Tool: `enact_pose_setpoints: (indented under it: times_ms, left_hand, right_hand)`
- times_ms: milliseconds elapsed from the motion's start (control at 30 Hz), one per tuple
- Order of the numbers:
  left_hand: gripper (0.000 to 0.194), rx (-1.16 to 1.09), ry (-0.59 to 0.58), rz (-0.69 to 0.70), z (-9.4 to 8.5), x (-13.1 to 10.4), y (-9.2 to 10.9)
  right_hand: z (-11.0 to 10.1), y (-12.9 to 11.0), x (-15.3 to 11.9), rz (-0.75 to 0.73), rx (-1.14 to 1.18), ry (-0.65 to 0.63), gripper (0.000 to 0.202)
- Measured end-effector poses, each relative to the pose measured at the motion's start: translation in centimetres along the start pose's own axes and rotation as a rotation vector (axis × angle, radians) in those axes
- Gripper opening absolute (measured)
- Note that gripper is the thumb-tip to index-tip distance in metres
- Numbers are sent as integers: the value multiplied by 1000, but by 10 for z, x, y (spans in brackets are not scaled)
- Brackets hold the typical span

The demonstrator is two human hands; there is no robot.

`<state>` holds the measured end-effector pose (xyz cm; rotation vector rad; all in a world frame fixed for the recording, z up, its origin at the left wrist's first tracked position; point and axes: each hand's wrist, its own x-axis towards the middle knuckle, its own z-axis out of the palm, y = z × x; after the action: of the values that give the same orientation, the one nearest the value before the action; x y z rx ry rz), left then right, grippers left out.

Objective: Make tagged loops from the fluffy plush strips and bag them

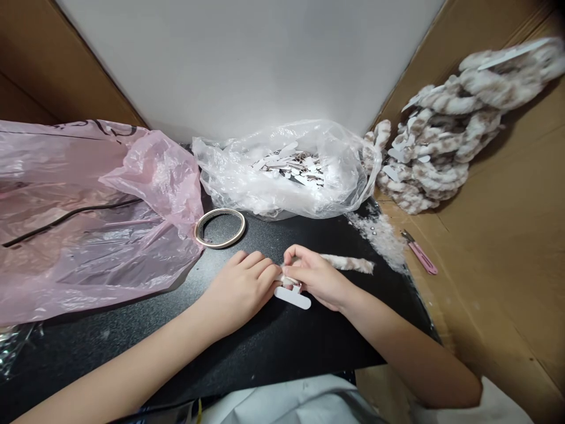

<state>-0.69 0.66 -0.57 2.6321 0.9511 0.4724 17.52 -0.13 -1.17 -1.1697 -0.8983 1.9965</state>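
By the left hand point(245, 287) and the right hand point(324, 281), both closed at the fingertips, a pale piece point(289, 280) above the white tab point(292, 298) is pinched; the spotted plush strip point(351, 264) lies behind the right hand, and by a loose grip the tab could be twisted askew

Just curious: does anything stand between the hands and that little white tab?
Nothing visible does: the left hand and right hand meet right at the white tab; the fluffy strip shows beyond the right hand.

Dark printed marks point(117, 131) on the pink bag point(154, 182) are unreadable.
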Motion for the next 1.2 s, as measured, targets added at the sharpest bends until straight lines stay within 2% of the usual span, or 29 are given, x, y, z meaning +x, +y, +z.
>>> enact_pose_setpoints:
  times_ms: [67,133,267,433,533,600,700,833,967,1133,1200]
  left_hand:
    - [29,-168,-51,-88,-2,1,0]
    - [35,-465,-106,-232,-4,0,0]
    - [40,-988,-114,-466,-4,-1,1]
    - [40,-1278,-94,-586,2,1,3]
    - [37,-1463,-148,-606,4,1,4]
    - [43,-1587,-170,-597,5,1,4]
    - [51,-1683,-187,-606,7,2,4]
    - [39,-1672,-186,-612,9,1,4]
    - [42,-1708,-66,-614,13,2,8]
    - [38,-1823,75,-625,12,4,6]
    - [37,-1867,117,-612,5,4,3]
  right_hand:
    - [-3,-2,1,57,46,-37,24]
    - [-8,-6,1,49,107,-93,20]
    - [-11,-11,0,-123,167,-72,24]
    - [-3,-5,-1,-200,41,-64,46]
    - [-1,-1,1,-286,-37,23,35]
    - [-2,0,2,-317,-46,30,32]
    - [-3,1,3,-335,-50,24,32]
    - [-3,2,4,-356,-66,34,31]
    - [-2,2,6,-346,-21,76,29]
    - [-7,0,7,-446,19,228,23]
    - [-11,-3,5,-431,2,192,28]
